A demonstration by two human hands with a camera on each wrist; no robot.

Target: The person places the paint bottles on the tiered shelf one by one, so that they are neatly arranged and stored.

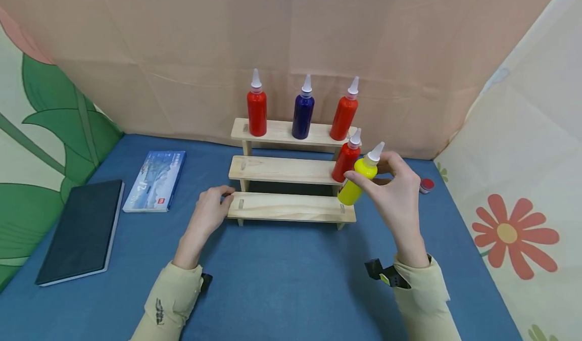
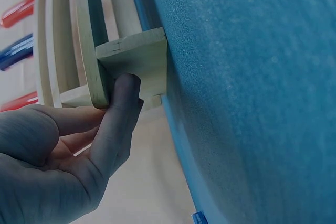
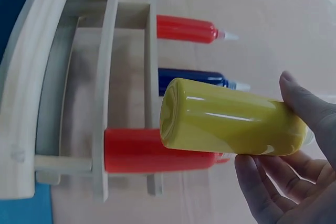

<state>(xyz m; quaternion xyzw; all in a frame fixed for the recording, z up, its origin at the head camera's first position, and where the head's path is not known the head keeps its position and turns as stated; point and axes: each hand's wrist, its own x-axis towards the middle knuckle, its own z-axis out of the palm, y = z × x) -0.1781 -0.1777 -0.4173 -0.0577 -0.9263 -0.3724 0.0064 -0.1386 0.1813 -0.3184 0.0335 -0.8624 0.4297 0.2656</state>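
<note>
My right hand (image 1: pixel 400 194) pinches a yellow squeeze bottle (image 1: pixel 352 188) with a white pointed nozzle, near its upper part. The bottle tilts above the right end of the lowest step of a three-tier wooden rack (image 1: pixel 291 207). In the right wrist view, thumb and fingers hold the yellow bottle (image 3: pixel 231 119) around its nozzle end. At the rack's left end, my left hand (image 1: pixel 211 209) grips the end of the lowest board (image 2: pixel 94 77). A red bottle (image 1: pixel 346 161) stands on the middle step's right end. On the top step stand a red bottle (image 1: pixel 257 112), a dark blue bottle (image 1: pixel 303 114) and another red bottle (image 1: pixel 344 117).
A blue-and-white box (image 1: pixel 154 181) lies on the blue tablecloth (image 1: pixel 282 280) to the left, beside a black notebook (image 1: pixel 82 232). A small red-lidded jar (image 1: pixel 426 185) sits right of my right hand. A beige cloth (image 1: pixel 182 53) hangs behind the rack.
</note>
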